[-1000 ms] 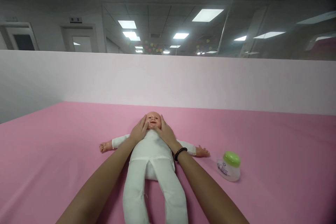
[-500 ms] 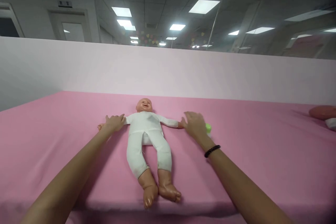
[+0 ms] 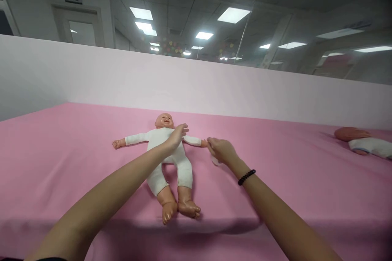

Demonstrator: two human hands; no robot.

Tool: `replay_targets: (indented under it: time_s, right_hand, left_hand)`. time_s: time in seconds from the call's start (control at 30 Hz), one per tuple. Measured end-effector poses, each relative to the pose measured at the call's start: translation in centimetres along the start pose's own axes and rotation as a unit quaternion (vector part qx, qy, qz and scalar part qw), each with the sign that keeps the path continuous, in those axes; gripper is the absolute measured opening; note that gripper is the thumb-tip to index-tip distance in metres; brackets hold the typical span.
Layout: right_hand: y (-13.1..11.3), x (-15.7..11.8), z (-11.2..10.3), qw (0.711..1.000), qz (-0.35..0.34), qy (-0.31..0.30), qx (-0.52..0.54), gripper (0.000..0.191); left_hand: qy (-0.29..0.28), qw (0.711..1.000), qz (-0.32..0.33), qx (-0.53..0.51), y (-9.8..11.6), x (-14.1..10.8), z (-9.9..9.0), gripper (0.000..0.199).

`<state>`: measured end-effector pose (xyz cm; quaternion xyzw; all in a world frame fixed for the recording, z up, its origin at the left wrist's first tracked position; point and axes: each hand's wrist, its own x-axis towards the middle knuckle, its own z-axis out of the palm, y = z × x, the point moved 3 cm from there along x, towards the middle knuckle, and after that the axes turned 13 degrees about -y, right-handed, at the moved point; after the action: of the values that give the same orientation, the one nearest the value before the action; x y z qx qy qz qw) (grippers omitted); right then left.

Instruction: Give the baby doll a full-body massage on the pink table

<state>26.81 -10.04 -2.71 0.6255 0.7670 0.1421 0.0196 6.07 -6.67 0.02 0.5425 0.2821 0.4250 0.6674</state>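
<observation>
A baby doll [image 3: 162,135] in a white suit lies face up on the pink sheet [image 3: 275,163], arms spread and bare feet near the front edge. Above the doll's chest, beside its shoulder, is my left hand [image 3: 177,135], fingers apart and holding nothing. My right hand [image 3: 223,150], with a black band at the wrist, is closed beside the doll's hand on the right. A small pale, see-through object [image 3: 216,161] shows under its palm, mostly hidden by the hand.
A second doll [image 3: 372,145] in white lies at the far right of the sheet. Behind the bed runs a low white wall [image 3: 183,83], with glass panels above it.
My left hand has left the doll's arm and moved right, over its chest. My right hand has closed around the small bottle-like object with the green top. The view has shifted slightly right.
</observation>
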Motion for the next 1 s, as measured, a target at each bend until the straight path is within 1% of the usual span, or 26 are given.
replay_targets:
  time_s: [0.07,0.1,0.13,0.2,0.23,0.27,0.33,0.37,0.4,0.43,0.47,0.53,0.57,0.6,0.63,0.73,0.83,0.87,0.93,0.97,1.0]
  right_hand:
    - [-2.3,0.4,0.1,0.993,-0.115,0.013,0.021,0.029]
    - [-3.3,0.4,-0.1,0.986,-0.159,0.023,0.043,0.030]
    - [-4.1,0.5,-0.3,0.978,-0.190,0.040,0.075,0.031]
    - [-4.9,0.4,-1.4,0.959,-0.210,0.102,0.159,0.031]
    - [-4.9,0.3,-2.2,0.946,-0.198,0.150,0.206,0.032]
    - [-4.7,0.2,-3.0,0.930,-0.169,0.206,0.252,0.034]
    - [-3.8,0.1,-4.3,0.889,-0.067,0.313,0.328,0.041]
    - [-3.4,0.1,-4.6,0.872,-0.013,0.339,0.353,0.045]
    - [-3.2,0.3,-4.7,0.866,0.027,0.333,0.371,0.048]
    - [-3.1,0.6,-4.5,0.873,0.050,0.294,0.385,0.050]
    - [-3.2,1.0,-4.1,0.887,0.057,0.228,0.397,0.052]
    - [-3.5,1.4,-3.0,0.910,0.042,0.079,0.404,0.053]
    - [-3.6,1.4,-2.6,0.917,0.030,0.026,0.397,0.052]
    - [-3.6,1.3,-2.4,0.923,0.023,-0.009,0.384,0.048]
    - [-3.5,1.0,-2.4,0.932,0.017,-0.031,0.361,0.042]
    - [-2.2,0.3,-2.6,0.956,0.019,-0.059,0.285,0.021]
    - [0.7,-0.1,-2.5,0.968,0.068,-0.048,0.236,0.019]
    - [1.7,-0.1,-2.3,0.968,0.096,-0.054,0.226,0.020]
    - [3.3,-0.1,-1.7,0.960,0.154,-0.086,0.219,0.023]
    - [3.5,-0.1,-1.6,0.954,0.173,-0.091,0.228,0.025]
    - [3.3,0.0,-1.8,0.947,0.181,-0.078,0.251,0.028]
  left_hand:
    - [0.004,0.996,-0.055,-0.066,-1.2,0.2,1.1,0.038]
    - [0.013,0.991,-0.082,-0.102,-1.8,0.3,1.4,0.041]
    - [0.023,0.985,-0.105,-0.136,-2.3,0.4,1.5,0.044]
    - [0.040,0.972,-0.138,-0.187,-2.9,0.5,1.5,0.051]
    - [0.042,0.967,-0.145,-0.205,-3.0,0.6,1.5,0.054]
    - [0.037,0.964,-0.150,-0.217,-2.9,0.7,1.6,0.057]
    - [0.012,0.961,-0.156,-0.227,-2.7,0.7,1.9,0.064]
    - [0.001,0.961,-0.159,-0.227,-2.6,0.7,2.2,0.067]
    - [-0.010,0.960,-0.162,-0.227,-2.6,0.7,2.5,0.070]
    - [-0.020,0.959,-0.166,-0.228,-2.6,0.6,2.8,0.071]
    - [-0.028,0.958,-0.169,-0.231,-2.7,0.6,3.1,0.072]
    - [-0.032,0.956,-0.171,-0.236,-3.0,0.6,3.6,0.071]
    - [-0.026,0.956,-0.169,-0.237,-3.1,0.6,3.6,0.070]
    - [-0.014,0.958,-0.166,-0.235,-3.2,0.6,3.5,0.069]
    - [0.000,0.959,-0.161,-0.232,-3.2,0.5,3.2,0.069]
    - [0.032,0.966,-0.128,-0.220,-2.6,0.3,1.9,0.071]
    - [0.045,0.974,-0.080,-0.209,-1.2,-0.3,0.4,0.074]
    - [0.047,0.975,-0.068,-0.206,-0.6,-0.5,0.0,0.075]
    - [0.049,0.975,-0.054,-0.209,0.4,-1.0,-0.5,0.078]
    - [0.050,0.974,-0.051,-0.214,0.7,-1.1,-0.5,0.079]
    - [0.049,0.973,-0.048,-0.220,0.9,-1.3,-0.4,0.079]
